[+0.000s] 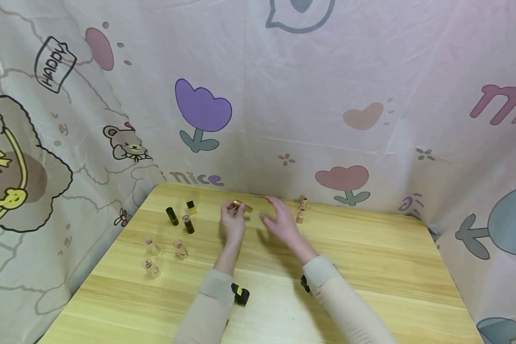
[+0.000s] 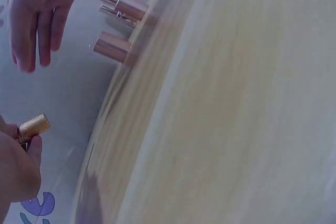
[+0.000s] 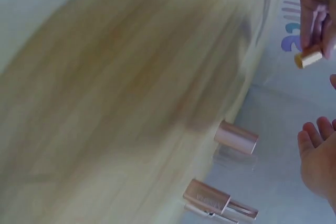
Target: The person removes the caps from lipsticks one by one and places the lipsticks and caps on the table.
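Note:
Near the far edge of the table, my left hand (image 1: 233, 224) pinches a small gold lipstick tube (image 1: 248, 208) between thumb and fingers, its free end pointing right. The left wrist view shows the gold tube (image 2: 35, 126) sticking out past the thumb. My right hand (image 1: 282, 225) is held a short way to the right, fingers spread and holding nothing. Just beyond it stand rose-gold lipstick tubes (image 1: 300, 217). In the right wrist view, one rose-gold tube (image 3: 237, 138) stands apart from another tube (image 3: 206, 195).
At the table's left stand two dark tubes (image 1: 188, 224) and a black-and-gold one (image 1: 191, 207). Nearer are three clear-and-pink tubes (image 1: 181, 249). A patterned curtain (image 1: 258, 119) hangs behind the wooden table (image 1: 391, 267). Black wrist gear (image 1: 241, 294) shows by the left sleeve.

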The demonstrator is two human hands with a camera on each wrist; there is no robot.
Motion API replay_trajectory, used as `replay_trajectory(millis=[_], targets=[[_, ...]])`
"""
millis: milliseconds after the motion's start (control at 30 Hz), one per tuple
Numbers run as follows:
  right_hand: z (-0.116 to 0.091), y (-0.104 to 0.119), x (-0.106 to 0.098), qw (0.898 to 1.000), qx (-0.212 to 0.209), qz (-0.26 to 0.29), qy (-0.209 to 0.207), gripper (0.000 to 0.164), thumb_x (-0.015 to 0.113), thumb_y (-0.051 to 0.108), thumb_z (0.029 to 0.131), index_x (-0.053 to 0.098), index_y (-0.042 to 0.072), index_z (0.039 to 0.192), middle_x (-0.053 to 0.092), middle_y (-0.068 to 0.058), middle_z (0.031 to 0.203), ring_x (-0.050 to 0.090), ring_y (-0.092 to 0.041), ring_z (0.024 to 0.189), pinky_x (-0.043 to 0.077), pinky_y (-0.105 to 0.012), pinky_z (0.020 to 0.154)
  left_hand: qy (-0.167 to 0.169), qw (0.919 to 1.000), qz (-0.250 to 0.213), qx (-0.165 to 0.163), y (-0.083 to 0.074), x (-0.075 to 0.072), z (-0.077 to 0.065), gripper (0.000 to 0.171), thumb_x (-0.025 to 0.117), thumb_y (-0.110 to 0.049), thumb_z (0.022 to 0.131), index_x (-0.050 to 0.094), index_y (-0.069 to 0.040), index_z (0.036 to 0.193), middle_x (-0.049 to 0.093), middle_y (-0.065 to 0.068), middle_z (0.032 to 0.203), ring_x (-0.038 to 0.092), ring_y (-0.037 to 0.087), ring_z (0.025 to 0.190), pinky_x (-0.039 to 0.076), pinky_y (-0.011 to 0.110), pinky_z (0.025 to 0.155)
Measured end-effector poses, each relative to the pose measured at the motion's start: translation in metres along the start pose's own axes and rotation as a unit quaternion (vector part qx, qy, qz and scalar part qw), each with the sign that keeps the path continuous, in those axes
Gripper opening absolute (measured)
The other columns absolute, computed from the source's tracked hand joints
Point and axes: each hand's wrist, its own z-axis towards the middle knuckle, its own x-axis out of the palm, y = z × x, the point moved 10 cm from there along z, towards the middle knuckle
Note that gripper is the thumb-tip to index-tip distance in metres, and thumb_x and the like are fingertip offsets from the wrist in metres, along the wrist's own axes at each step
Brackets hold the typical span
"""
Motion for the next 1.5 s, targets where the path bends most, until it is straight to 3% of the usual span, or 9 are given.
replay_trajectory(millis=[167,333,500,633,900,1167,1500], targets=[[0.0,0.005,0.011,1.0,0.008,0.0,0.021,0.062,0.076,0.015,0.095,0.049,0.005,0.151,0.053,-0.015,0.153,0.051,-0.035,0.139,0.039,-0.052,0.121,0.016,0.9996,-0.022,-0.001,-0.002,0.007,-0.007,0.039,0.073,-0.014,0.098,0.054,0.001,0.129,0.066,0.02,0.127,0.067,0.032,0.115,0.06,0.041,0.098],[0.001,0.012,0.02,0.999,-0.005,-0.008,0.031,0.058,0.074,0.009,0.096,0.052,0.002,0.148,0.055,-0.016,0.15,0.052,-0.035,0.139,0.041,-0.049,0.12,0.018,0.9996,-0.021,0.011,-0.006,0.012,-0.011,0.037,0.075,-0.011,0.097,0.056,0.001,0.126,0.068,0.02,0.125,0.068,0.032,0.114,0.062,0.033,0.094],[-0.002,0.02,0.024,0.999,-0.042,-0.015,0.008,0.05,0.073,0.002,0.094,0.057,-0.004,0.14,0.062,-0.021,0.14,0.058,-0.037,0.131,0.046,-0.053,0.115,0.023,0.9987,-0.041,0.018,-0.009,0.017,-0.015,0.034,0.075,-0.008,0.096,0.056,0.002,0.122,0.068,0.021,0.121,0.069,0.032,0.111,0.063,0.028,0.088],[-0.005,0.023,0.023,0.998,-0.062,-0.005,-0.021,0.041,0.071,-0.005,0.092,0.062,-0.004,0.132,0.067,-0.019,0.129,0.064,-0.035,0.12,0.052,-0.05,0.108,0.031,0.9979,-0.054,0.02,-0.011,0.02,-0.018,0.034,0.076,-0.007,0.095,0.057,0.003,0.121,0.067,0.021,0.119,0.069,0.032,0.109,0.063,0.028,0.087],[-0.009,0.019,0.01,0.996,-0.038,0.001,-0.086,0.027,0.076,-0.001,0.092,0.07,0.0,0.118,0.074,-0.015,0.113,0.071,-0.03,0.103,0.06,-0.045,0.094,0.058,0.9966,-0.05,0.031,-0.016,0.026,-0.023,0.032,0.076,-0.006,0.095,0.058,0.005,0.118,0.068,0.022,0.117,0.071,0.031,0.105,0.065,0.033,0.085],[-0.011,0.018,0.004,0.994,-0.037,0.007,-0.098,0.022,0.078,0.002,0.092,0.072,0.001,0.113,0.074,-0.013,0.107,0.071,-0.027,0.097,0.063,-0.038,0.088,0.071,0.9947,-0.065,0.037,-0.017,0.027,-0.024,0.031,0.077,-0.002,0.093,0.058,0.006,0.117,0.068,0.023,0.114,0.071,0.028,0.102,0.064,0.026,0.084],[-0.015,0.019,-0.001,0.994,-0.044,-0.007,-0.099,0.025,0.079,-0.001,0.089,0.071,0.0,0.112,0.074,-0.012,0.106,0.071,-0.027,0.094,0.063,-0.038,0.085,0.081,0.9945,-0.028,0.059,-0.02,0.026,-0.027,0.034,0.078,-0.007,0.093,0.06,0.006,0.118,0.07,0.021,0.113,0.07,0.032,0.104,0.062,0.025,0.086]])
